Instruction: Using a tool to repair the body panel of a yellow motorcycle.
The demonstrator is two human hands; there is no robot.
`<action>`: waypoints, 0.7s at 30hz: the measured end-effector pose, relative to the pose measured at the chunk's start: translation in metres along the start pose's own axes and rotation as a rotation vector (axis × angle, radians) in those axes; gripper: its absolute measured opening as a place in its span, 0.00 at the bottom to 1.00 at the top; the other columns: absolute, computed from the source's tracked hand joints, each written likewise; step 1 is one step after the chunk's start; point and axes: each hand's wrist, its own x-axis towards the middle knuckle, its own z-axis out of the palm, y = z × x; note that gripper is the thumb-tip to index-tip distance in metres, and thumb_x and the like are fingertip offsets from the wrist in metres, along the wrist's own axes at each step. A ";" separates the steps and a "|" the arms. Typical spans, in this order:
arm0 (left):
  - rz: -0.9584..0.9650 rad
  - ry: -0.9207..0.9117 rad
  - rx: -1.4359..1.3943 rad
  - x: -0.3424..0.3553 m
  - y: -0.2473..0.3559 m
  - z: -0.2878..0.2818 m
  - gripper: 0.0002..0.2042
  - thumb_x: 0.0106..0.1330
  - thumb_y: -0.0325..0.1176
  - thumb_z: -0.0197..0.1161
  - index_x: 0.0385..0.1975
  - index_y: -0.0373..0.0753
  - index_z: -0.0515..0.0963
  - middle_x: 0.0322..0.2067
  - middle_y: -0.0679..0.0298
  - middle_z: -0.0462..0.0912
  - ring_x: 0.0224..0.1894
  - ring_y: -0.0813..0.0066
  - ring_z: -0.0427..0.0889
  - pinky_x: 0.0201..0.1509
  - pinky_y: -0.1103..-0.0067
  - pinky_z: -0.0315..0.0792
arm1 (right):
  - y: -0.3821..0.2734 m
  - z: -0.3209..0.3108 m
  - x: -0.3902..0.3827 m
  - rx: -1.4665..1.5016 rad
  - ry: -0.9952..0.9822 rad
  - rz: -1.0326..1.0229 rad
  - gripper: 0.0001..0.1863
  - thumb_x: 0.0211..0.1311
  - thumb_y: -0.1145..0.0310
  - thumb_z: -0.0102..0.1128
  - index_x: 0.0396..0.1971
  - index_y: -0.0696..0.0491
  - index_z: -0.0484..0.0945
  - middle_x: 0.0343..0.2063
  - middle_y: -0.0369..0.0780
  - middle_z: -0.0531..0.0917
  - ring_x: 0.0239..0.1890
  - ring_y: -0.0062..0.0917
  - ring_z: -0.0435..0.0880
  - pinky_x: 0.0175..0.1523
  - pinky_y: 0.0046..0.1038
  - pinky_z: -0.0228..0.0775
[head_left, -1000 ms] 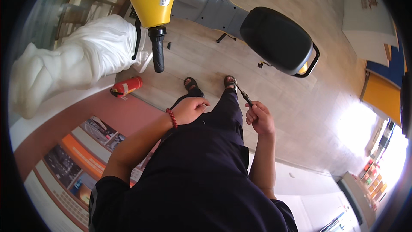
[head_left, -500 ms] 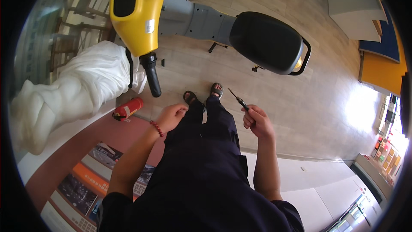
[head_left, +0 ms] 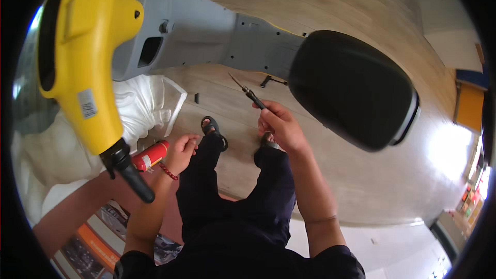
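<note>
In our right hand [head_left: 279, 125] we grip a slim, screwdriver-like tool [head_left: 252, 95], its tip pointing toward the yellow-and-grey scooter [head_left: 204, 28] across from us. Our left hand [head_left: 182, 154] is loosely curled; whether it holds anything, we cannot tell. We seem to be at the approach, tool ready; a next move would call for aiming the tip carefully and freeing our left hand to steady.
</note>
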 end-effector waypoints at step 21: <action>0.600 0.434 -0.307 0.215 0.030 -0.029 0.12 0.70 0.31 0.48 0.46 0.33 0.75 0.33 0.64 0.78 0.30 0.81 0.76 0.38 0.83 0.72 | 0.030 0.003 0.266 -0.155 -0.348 -0.463 0.14 0.64 0.68 0.51 0.41 0.62 0.76 0.14 0.30 0.68 0.16 0.13 0.64 0.22 0.18 0.55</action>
